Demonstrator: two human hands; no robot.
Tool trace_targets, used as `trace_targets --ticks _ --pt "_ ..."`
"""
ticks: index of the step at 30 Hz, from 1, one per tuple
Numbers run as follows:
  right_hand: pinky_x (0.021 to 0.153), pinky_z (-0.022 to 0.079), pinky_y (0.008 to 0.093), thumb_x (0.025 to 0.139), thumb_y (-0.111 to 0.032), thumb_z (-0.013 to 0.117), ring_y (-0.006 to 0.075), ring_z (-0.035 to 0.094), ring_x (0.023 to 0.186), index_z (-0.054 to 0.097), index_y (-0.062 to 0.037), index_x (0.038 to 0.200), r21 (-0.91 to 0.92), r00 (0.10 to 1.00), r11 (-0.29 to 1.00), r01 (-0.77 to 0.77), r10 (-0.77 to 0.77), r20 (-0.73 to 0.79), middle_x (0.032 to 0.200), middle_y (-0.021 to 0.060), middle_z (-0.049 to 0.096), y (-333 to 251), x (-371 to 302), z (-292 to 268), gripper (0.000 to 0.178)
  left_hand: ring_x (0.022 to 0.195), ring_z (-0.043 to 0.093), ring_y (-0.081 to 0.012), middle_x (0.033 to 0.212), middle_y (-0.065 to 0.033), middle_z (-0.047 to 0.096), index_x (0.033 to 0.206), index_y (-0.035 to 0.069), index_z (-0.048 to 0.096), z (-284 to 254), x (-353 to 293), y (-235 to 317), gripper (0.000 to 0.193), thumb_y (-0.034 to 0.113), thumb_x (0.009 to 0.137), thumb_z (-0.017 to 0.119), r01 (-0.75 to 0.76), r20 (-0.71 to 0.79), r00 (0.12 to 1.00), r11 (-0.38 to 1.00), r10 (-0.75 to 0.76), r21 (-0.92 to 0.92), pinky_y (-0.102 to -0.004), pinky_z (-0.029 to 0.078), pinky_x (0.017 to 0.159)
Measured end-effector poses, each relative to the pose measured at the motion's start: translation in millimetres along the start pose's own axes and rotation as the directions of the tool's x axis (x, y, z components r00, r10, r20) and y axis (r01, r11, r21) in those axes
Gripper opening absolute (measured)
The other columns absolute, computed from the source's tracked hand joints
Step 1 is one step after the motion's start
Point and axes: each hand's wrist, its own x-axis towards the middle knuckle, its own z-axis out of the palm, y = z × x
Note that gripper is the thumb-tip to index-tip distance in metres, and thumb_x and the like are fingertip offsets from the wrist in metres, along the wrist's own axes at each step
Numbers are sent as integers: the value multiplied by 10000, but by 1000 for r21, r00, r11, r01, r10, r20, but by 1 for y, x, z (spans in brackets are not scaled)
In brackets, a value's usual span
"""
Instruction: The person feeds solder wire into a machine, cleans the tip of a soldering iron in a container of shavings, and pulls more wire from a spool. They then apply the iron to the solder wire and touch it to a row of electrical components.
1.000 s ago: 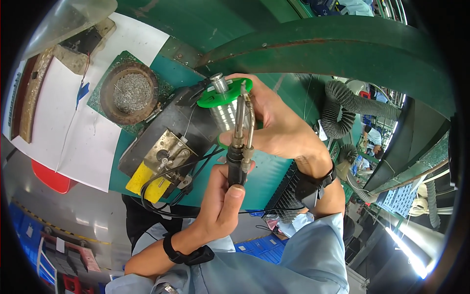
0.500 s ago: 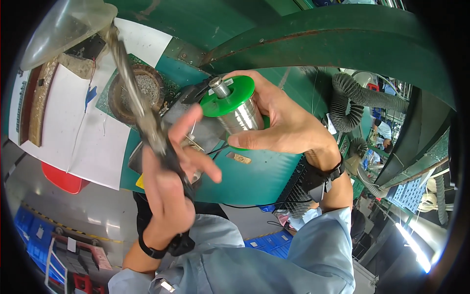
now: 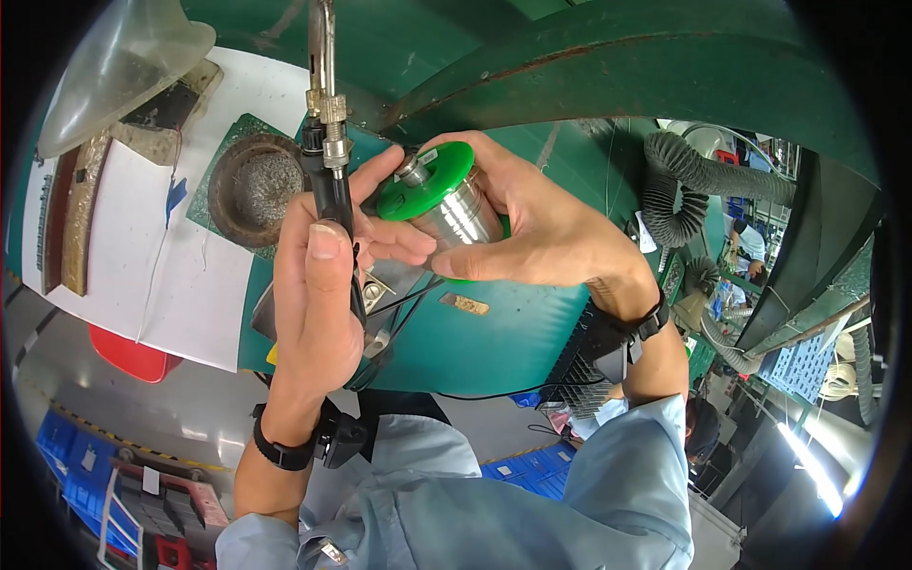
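Note:
My left hand [image 3: 323, 285] grips the black handle of a soldering iron [image 3: 326, 123], held upright with its metal shaft pointing to the top of the view. My right hand [image 3: 541, 228] holds a shiny metal spool with green end caps [image 3: 442, 195], tilted, its green top facing left. The fingertips of my left hand touch the spool's side. A black cable runs down from the iron's handle past my left palm.
A round dish of metal wool [image 3: 255, 185] sits on a green pad at left, beside white paper sheets [image 3: 142, 256]. The green bench [image 3: 475, 332] lies under my hands. A clear funnel-shaped hood [image 3: 123, 66] hangs top left; grey flexible ducts [image 3: 679, 195] at right.
My left hand has swung the soldering iron from pointing down at the bench to upright, and moved up against the spool. My right hand kept hold of the spool.

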Motion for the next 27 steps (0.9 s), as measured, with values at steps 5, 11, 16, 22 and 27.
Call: trace_targets --ticks 5,11,16,22,27 --pt "839 481 287 750 -33 750 153 543 1006 359 44 1333 -35 1000 999 -23 23 10 1082 120 557 -2 3 -1 706 853 679 -257 1386 -387 391 1006 19 431 -6 -10 5 489 499 1028 339 24 -42 999 1000 -24 -1 -365 547 768" --pt "913 460 299 742 15 773 153 530 1103 355 -24 1384 -191 1000 982 -9 10 1 1190 76 549 1 4 0 767 813 680 -260 1403 -372 382 999 23 426 -15 -46 15 511 530 1012 361 76 -144 986 996 -82 -49 -369 555 725" --pt "878 470 292 748 12 776 140 530 1061 357 -35 1387 -231 999 973 -24 14 -43 1164 60 548 5 8 4 766 816 675 -215 1294 -292 533 1108 -28 397 -22 -67 20 572 534 1012 349 138 -116 984 990 -138 -6 -296 523 712" --pt "819 478 278 753 18 769 126 523 1015 360 -44 1389 -243 998 969 -32 18 -60 1134 51 546 10 10 7 758 816 669 -195 1114 -234 645 1256 -71 380 -32 -75 23 727 601 979 371 204 -52 978 976 -200 71 -262 484 703" --pt "808 481 275 755 24 761 124 524 1007 360 -46 1390 -251 999 968 -21 13 -34 1127 49 542 8 11 6 754 825 669 -194 1141 -234 637 1242 -72 382 -31 -78 24 735 611 973 375 197 -97 976 980 -194 23 -266 488 701"
